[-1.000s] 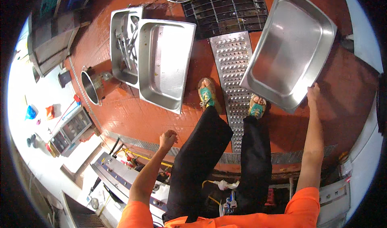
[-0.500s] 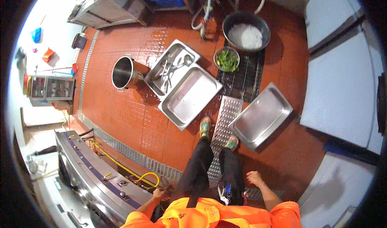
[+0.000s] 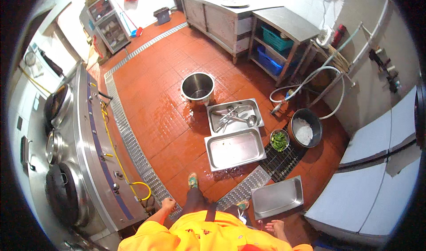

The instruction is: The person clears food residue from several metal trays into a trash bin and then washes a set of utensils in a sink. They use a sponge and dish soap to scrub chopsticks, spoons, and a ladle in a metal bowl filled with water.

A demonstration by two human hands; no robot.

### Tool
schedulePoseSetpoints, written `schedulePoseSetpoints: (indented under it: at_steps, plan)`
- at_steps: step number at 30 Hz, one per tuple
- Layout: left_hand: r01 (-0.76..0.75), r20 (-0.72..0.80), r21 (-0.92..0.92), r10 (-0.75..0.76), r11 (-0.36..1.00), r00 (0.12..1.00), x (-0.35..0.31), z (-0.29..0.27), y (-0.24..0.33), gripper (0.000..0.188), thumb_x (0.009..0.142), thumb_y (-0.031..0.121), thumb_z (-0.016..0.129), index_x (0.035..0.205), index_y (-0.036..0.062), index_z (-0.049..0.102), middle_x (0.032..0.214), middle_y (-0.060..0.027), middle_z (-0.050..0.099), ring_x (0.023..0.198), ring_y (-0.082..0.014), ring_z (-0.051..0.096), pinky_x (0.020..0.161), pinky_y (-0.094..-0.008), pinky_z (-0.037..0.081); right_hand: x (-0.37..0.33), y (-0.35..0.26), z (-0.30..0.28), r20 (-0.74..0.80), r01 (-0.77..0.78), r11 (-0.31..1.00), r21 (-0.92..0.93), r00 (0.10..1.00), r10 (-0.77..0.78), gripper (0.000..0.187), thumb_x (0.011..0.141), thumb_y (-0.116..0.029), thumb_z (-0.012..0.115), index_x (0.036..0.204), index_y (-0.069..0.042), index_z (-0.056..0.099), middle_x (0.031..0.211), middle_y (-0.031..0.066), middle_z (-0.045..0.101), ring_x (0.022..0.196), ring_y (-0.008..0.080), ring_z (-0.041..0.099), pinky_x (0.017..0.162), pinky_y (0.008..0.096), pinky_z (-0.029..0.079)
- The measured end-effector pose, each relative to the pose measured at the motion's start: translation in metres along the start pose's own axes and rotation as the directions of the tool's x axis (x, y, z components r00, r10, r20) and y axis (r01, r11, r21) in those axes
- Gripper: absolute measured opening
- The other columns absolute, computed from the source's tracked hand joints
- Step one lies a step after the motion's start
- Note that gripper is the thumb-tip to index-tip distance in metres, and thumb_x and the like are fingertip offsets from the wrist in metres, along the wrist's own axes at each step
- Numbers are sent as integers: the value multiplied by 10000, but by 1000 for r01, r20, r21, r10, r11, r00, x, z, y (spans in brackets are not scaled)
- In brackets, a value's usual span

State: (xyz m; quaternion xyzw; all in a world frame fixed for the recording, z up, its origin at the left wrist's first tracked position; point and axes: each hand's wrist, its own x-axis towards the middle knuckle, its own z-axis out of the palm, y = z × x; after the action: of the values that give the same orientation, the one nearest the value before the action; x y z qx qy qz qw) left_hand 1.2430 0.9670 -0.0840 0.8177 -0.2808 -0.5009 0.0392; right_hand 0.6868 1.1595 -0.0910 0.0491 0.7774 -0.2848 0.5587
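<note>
My left hand (image 3: 168, 203) hangs at my side near the steel stove front, its fingers curled closed with nothing visible in them. My right hand (image 3: 276, 227) hangs loosely on the other side, fingers apart and empty, just below an empty steel pan (image 3: 278, 198) on the floor. Ahead of my feet lies another empty rectangular pan (image 3: 235, 149). Beyond it, a similar pan (image 3: 217, 129) holds a ladle (image 3: 251, 120) and several other metal utensils. Behind them stands a tall steel pot (image 3: 197, 87) with side handles. Neither hand touches any of these.
A bowl of green vegetables (image 3: 279, 141) and a dark tub with white contents (image 3: 305, 130) stand by the floor grate (image 3: 280, 164). A stove with woks (image 3: 71, 193) runs along the left. White cabinets (image 3: 368, 189) are at right; a hose (image 3: 310, 80) and steel shelf (image 3: 288, 22) lie beyond.
My view has turned left and lifted, so the pans and pot appear further right and the far counter shows. My left foot has stepped forward. Both hands remain low at my sides.
</note>
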Motion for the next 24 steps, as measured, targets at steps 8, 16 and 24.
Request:
schedulePoseSetpoints:
  at_steps: [8, 16, 24]
  plan:
    - [102, 115, -404, -60, 909, 992, 106, -97, 8, 124, 797, 109, 492, 770, 12, 564, 569, -104, 554, 447, -203, 558, 370, -319, 448, -53, 1, 136, 279, 458, 656, -601, 888, -365, 62, 711, -11, 561, 676, 14, 606, 626, 65, 593, 556, 151, 553, 524, 311, 451]
    - [69, 100, -647, -4, 759, 995, 126, -175, 41, 57, 818, 86, 485, 818, 36, 513, 631, -84, 551, 489, -197, 570, 410, -300, 463, -98, -145, 245, 200, 172, 961, -216, 971, -128, 276, 754, 36, 547, 1022, 90, 515, 742, 156, 626, 580, 219, 617, 493, 330, 507]
    - [358, 189, -572, -306, 738, 933, 96, -171, 14, 97, 817, 116, 483, 862, 36, 514, 644, -102, 557, 486, -227, 571, 417, -321, 477, -120, -153, 263, 180, 101, 936, -336, 983, -41, 281, 780, 31, 481, 1055, 82, 492, 725, 156, 609, 540, 196, 592, 448, 308, 476]
